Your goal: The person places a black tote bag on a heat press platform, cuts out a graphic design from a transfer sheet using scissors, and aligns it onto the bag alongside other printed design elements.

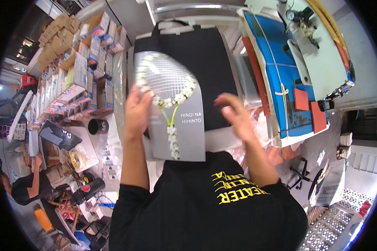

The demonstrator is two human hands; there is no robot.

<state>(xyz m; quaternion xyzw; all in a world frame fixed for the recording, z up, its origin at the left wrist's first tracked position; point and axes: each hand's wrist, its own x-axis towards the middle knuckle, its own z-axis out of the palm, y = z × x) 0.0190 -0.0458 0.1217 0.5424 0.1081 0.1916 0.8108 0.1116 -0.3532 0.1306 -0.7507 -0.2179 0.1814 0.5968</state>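
My left hand (138,109) is closed on the left edge of a grey printed sheet (160,140). The sheet shows a white flower garland on green stems and some pale lettering, and its upper edge curves over. Behind it a black tote bag (215,54) lies flat on a pale board, its handle (171,24) at the far end; the sheet hides part of the bag. My right hand (237,115) is right of the sheet, over the bag's right edge, slightly blurred. Its fingers are bent and apart, with nothing in them.
On the right stands a press with a blue padded bed (276,62), red-brown pads (301,99) and a gauge (290,15). Stacked cardboard boxes (73,69) fill the left, near a black cup (98,126) and a tablet (59,134). Another person (31,184) works at the far left.
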